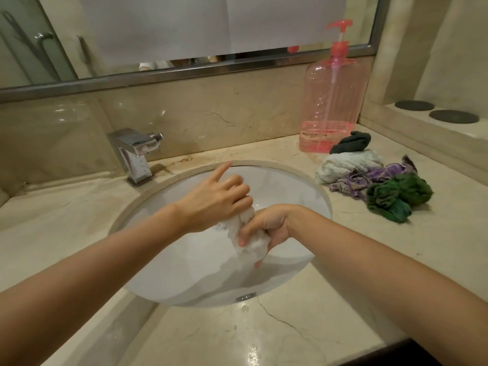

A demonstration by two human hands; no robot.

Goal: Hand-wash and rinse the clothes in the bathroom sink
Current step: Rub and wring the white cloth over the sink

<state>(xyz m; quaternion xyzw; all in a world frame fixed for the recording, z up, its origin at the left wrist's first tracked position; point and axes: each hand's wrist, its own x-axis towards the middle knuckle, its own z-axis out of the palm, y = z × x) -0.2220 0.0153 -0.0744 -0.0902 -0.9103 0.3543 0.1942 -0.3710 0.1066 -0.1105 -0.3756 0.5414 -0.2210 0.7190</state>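
Head cam: both hands wringing a white cloth [249, 243] over the sink [287, 180].
Left hand [219, 199] has its grip curled round the top end of the cloth, index finger sticking out straight; right hand [266, 228] has a tight grip lower down on it. On the table [79, 223] to the right sit a dark sock [350, 142], a pale towel [343, 165], a purple cloth [369, 178] and a green cloth [396, 196], near a pink pump bottle [332, 101]. Faucet [136, 154] stands back left.

Warm, dim overhead light, soft shadows, wet glare, wide-angle edge bending.
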